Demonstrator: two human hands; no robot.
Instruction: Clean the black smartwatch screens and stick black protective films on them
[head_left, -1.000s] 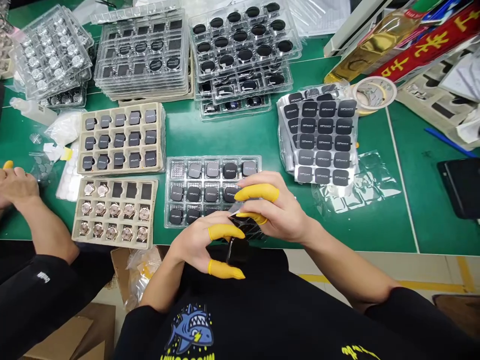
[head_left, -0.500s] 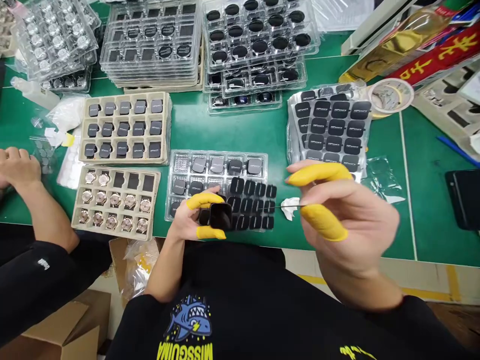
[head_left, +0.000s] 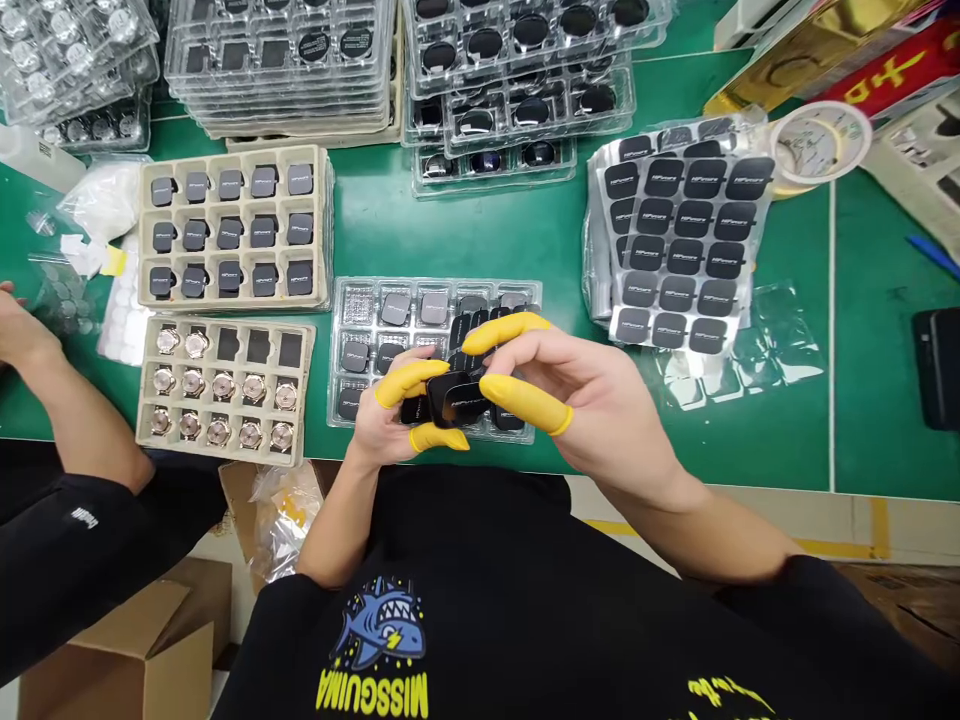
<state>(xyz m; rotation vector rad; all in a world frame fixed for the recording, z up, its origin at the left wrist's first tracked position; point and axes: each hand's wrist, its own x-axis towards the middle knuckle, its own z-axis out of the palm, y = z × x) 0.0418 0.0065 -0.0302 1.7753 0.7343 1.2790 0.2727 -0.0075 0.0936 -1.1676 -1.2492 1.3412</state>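
Yellow covers sit on the finger and thumb tips of both hands. My left hand (head_left: 390,415) is closed on a glossy black square piece (head_left: 444,400), tilted, over the front of a clear tray (head_left: 343,330). My right hand (head_left: 577,395) pinches a thin black sticker (head_left: 466,400) by its right edge, right against the face of the square piece. Behind the fingers a sheet of black stickers (head_left: 459,330) is partly hidden. Grey and black square pieces (head_left: 396,308) lie in the tray's compartments.
Left of the tray stand a beige tray of watches (head_left: 223,385) and a stacked beige tray of black squares (head_left: 229,232). Clear tray stacks line the back. Sticker sheets (head_left: 694,219) and a tape roll (head_left: 821,145) lie right. A person's forearm (head_left: 82,410) rests at far left.
My right hand has moved left, bringing the sticker from beside the sticker sheet to the black square piece. The square piece has tilted in my left hand. The camera view has shifted slightly.
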